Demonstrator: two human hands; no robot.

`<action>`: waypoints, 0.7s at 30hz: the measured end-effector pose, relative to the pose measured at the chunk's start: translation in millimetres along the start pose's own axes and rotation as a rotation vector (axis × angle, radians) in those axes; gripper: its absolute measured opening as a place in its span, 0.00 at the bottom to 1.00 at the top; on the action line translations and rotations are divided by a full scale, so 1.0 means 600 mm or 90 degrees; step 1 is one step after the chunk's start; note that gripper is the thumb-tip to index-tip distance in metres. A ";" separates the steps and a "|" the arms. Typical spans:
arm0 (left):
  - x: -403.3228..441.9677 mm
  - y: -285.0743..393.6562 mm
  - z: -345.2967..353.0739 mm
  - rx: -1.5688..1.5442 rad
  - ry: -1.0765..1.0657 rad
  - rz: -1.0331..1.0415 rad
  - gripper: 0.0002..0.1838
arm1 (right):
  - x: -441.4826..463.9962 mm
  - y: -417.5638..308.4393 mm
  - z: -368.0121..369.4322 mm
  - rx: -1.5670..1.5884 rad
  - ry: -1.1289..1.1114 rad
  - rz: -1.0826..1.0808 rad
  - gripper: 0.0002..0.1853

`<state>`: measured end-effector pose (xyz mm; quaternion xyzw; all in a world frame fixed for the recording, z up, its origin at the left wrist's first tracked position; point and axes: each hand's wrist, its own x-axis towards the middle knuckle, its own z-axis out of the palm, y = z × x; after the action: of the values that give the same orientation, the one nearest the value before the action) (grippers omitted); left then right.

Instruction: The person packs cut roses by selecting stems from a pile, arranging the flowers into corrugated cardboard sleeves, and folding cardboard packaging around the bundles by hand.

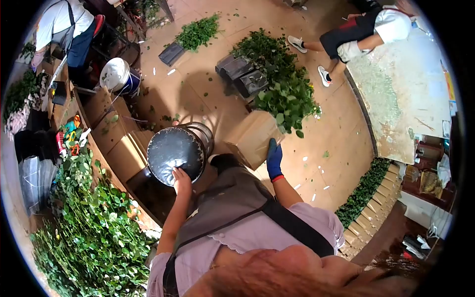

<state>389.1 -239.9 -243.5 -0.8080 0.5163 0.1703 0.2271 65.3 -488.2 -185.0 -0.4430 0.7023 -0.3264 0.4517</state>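
My bare left hand [181, 179] rests on the black padded top of a round stool [174, 151], near its lower edge, with its fingers partly bent and apart. My right hand [274, 159], in a blue glove with a dark palm side and a red cuff, is at the right side of a brown cardboard box [256, 139]. Its fingers point up along the box and seem to hold it. The box is tilted in front of my apron, just below a pile of leafy green stems [287, 94].
Cut stems [94, 222] cover a bench at the left. A white bucket [117, 75] stands beyond cardboard [110, 131]. Black containers [242, 74] lie on the leaf-strewn floor. One person [74, 24] is upper left, another [363, 34] upper right by a pale table [401, 99].
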 end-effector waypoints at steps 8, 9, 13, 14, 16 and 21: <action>-0.009 -0.017 0.035 -0.010 0.097 0.047 0.56 | 0.001 0.097 -0.024 -0.139 0.088 0.041 0.28; -0.012 -0.017 0.018 -0.023 0.056 0.045 0.56 | 0.014 0.092 -0.029 -0.137 0.096 0.029 0.27; -0.022 -0.017 -0.033 -0.100 -0.004 0.035 0.56 | 0.112 0.085 -0.027 -0.086 0.129 -0.069 0.25; -0.024 -0.017 -0.032 -0.116 0.004 0.032 0.57 | 0.160 0.113 -0.018 -0.078 0.145 -0.123 0.26; -0.030 -0.012 -0.063 -0.103 -0.032 0.030 0.55 | 0.219 0.058 0.010 0.006 0.231 -0.226 0.25; -0.026 -0.002 -0.083 -0.124 -0.094 -0.032 0.48 | 0.394 0.244 0.085 -0.550 -0.122 0.022 0.25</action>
<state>385.5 -254.7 -193.2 -0.8243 0.4587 0.2729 0.1891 17.5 -650.2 -411.9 -0.6079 0.7363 0.0476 0.2936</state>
